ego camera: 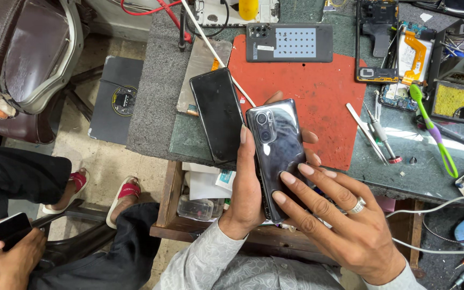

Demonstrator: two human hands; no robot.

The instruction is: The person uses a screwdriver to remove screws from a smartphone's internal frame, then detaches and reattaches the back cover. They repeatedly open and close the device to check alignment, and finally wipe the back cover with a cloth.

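left hand: fingers wrapped round the left edge of a dark glossy phone, thumb up along that side, fingertips showing past the right edge
right hand: fingers spread, three fingertips pressed flat on the lower back of the phone, ring on one finger
phone: held back-up, camera block at top, tilted a bit, over the front edge of the desk, partly above the red mat
black screen panel: lies flat on the desk just left of the held phone, touching or nearly so, cannot tell which
back cover: dark, with a pale patch, at the top edge of the red mat
opened phone frame: upper right, orange flex cable beside it
tools: tweezers and screwdriver right of the mat, green and purple pry tool further right
other person: lower left, hands on a small phone, red sandals on the floor
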